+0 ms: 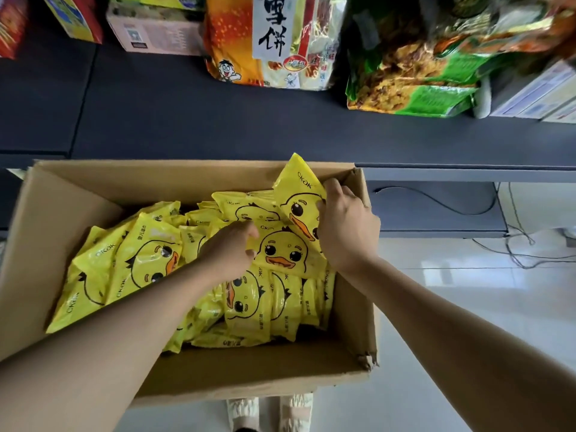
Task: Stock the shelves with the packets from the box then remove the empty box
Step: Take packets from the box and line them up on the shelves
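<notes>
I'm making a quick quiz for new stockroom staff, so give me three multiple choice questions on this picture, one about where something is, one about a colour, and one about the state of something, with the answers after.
1. Where are the duck packets?
A. On the dark shelf
B. In the cardboard box
C. On the floor

2. What is the main colour of the duck packets?
A. Yellow
B. Green
C. Red

3. What is the right hand doing?
A. Hanging idle beside the box
B. Pressing flat on the shelf
C. Gripping a tilted packet at the box's far right corner

Answers:
1 B, the packets lie piled inside the open box, none on the shelf.
2 A, each pack is yellow with a cartoon duck face.
3 C, its fingers curl round the raised packet's edge, while the left hand holds another packet.
</notes>
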### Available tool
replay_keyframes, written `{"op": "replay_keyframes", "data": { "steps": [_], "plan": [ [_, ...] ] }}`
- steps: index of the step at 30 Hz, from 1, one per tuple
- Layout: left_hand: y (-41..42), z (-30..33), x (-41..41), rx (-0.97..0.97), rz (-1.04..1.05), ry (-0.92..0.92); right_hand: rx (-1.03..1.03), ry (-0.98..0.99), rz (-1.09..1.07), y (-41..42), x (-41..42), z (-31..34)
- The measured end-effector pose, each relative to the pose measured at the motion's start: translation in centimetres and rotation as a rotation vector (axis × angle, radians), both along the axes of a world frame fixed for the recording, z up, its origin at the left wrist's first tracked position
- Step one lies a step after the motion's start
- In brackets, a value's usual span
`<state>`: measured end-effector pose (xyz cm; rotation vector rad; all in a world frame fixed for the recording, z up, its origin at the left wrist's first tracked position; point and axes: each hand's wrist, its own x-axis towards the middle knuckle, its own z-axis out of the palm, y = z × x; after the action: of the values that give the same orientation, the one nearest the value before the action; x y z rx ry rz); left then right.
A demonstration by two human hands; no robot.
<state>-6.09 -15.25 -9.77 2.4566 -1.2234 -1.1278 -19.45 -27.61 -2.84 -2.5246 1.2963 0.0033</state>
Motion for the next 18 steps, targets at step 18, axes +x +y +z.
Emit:
{"op": "replay_keyframes", "data": {
  "steps": [18],
  "plan": [
    [-5.3,-2.3,-2.7,0.21,-0.438,-0.393,0.085,-0.183,-0.121,-3.2,-3.1,1.9]
  ]
}}
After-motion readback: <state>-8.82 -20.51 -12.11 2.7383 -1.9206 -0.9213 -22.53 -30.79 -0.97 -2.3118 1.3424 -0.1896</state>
